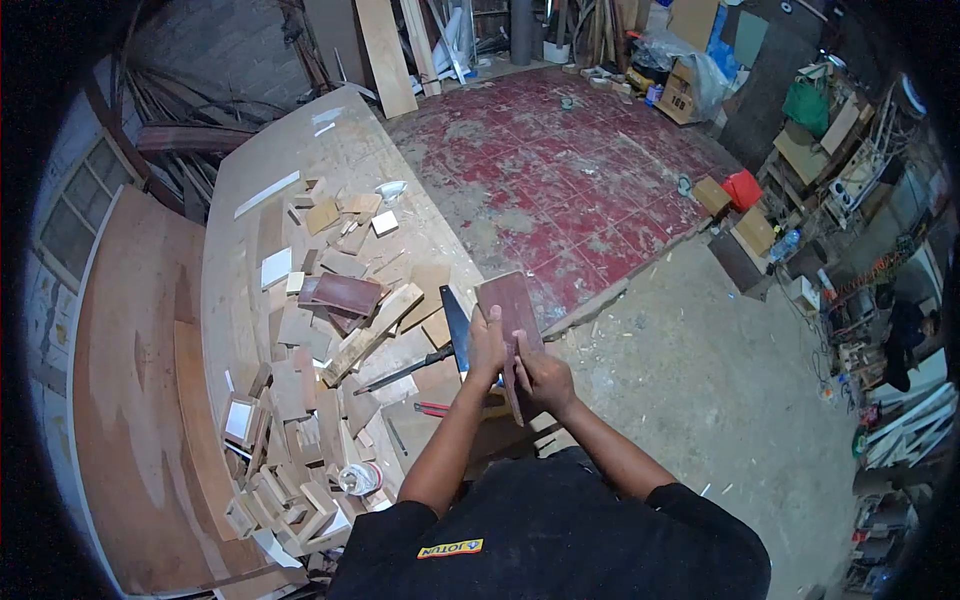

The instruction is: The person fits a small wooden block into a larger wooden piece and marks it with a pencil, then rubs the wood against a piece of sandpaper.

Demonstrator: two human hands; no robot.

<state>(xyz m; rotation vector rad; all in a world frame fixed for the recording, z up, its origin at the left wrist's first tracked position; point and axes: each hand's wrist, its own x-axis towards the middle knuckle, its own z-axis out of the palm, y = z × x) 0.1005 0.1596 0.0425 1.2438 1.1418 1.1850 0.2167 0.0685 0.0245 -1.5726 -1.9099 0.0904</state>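
Both my hands hold a reddish-brown wooden board in front of my body, tilted, beside the workbench's right edge. My left hand grips its left edge, thumb lying on the face. Lower down, my right hand is closed around the right side with its thumb pressed on the surface. Just left of the board, a dark blue blade lies on the bench, partly hidden by my left hand. A long thin tool with a black grip lies near it, and a red-handled tool rests by my left forearm.
Wood offcuts cover much of the workbench, among them a reddish block and a pale batten. A white container stands near the front. Right of the bench are a concrete floor and a raised red tiled floor.
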